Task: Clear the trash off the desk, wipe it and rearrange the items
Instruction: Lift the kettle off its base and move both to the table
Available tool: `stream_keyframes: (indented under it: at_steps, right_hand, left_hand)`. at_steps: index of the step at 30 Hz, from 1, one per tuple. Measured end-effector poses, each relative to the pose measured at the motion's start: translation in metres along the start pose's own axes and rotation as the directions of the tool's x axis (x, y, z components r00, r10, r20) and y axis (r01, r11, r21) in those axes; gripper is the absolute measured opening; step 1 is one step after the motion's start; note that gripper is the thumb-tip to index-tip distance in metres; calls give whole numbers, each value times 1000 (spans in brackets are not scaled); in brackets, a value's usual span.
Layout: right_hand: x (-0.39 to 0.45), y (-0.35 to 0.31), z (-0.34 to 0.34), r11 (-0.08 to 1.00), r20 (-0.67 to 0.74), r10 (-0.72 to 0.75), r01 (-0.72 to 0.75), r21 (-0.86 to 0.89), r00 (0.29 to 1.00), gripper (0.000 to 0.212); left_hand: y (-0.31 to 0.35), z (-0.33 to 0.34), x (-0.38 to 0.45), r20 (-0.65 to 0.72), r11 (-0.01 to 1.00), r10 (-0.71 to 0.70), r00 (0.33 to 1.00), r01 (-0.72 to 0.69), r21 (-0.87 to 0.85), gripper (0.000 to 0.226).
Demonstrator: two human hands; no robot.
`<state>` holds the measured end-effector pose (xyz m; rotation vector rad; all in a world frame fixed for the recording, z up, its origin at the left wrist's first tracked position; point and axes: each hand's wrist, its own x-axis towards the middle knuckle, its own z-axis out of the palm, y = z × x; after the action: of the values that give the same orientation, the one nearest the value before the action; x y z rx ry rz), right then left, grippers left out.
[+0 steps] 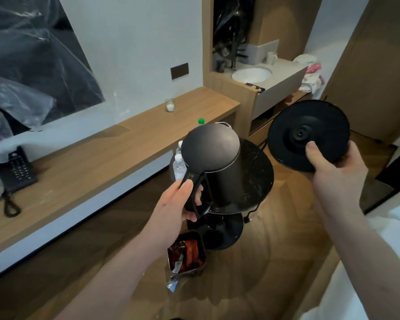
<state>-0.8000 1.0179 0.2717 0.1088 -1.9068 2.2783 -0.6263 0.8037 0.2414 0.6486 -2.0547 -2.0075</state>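
Note:
My left hand [183,202] grips the handle of a black electric kettle [217,162], held in the air above a round black side table [261,172]. My right hand [335,172] holds the kettle's round black base [310,132] tilted up on edge, thumb on its face; its cord [259,155] hangs down to the side table. The long wooden desk [102,158] runs along the wall at left. On it stand a black telephone [15,169] at the left and a small glass [170,105] near the far end.
Water bottles [179,165], one with a green cap [201,121], stand behind the kettle. A small bin with wrappers [186,252] sits on the wooden floor below the side table. A washbasin counter [252,75] lies at the back right. A white bed edge [367,273] is at the lower right.

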Motion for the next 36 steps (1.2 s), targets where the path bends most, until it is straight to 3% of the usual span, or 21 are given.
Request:
stream_keyframes:
  at_steps: [2,4,7,15,18,24,31,36]
  right_hand:
    - [26,2,-3,1000,20,-23,24,-13,1000,46]
    - [52,7,-4,999,29,-40,40,-21,999,48]
    - [88,11,7,998,48,-62,61,19,997,52]
    - [162,15,52,983,73,-146,136,123,987,46]
    - [195,22,79,985,108,-132,118,127,985,54]
    - [252,52,131,986,163,-97,73,150,982,44]
    - [317,92,167,996,256,-63,45,76,965,38]
    - [355,166,166,987,324,158,-135,-92,933,43]
  left_hand:
    - [5,14,20,-66,995,-68,996,62,-82,50]
    - [10,23,38,-120,984,-104,987,85,-153,45]
    - [17,30,60,-133,985,-36,991,13,-170,29]
    - [31,32,140,-164,983,108,980,-130,-132,30]
    - [36,36,176,-196,980,112,974,-140,-138,32]
    - [34,43,241,-253,987,66,965,-100,-125,31]
    - [20,62,301,-322,969,-135,937,57,-240,24]
    - [-3,90,335,-427,922,-286,858,123,-368,23]
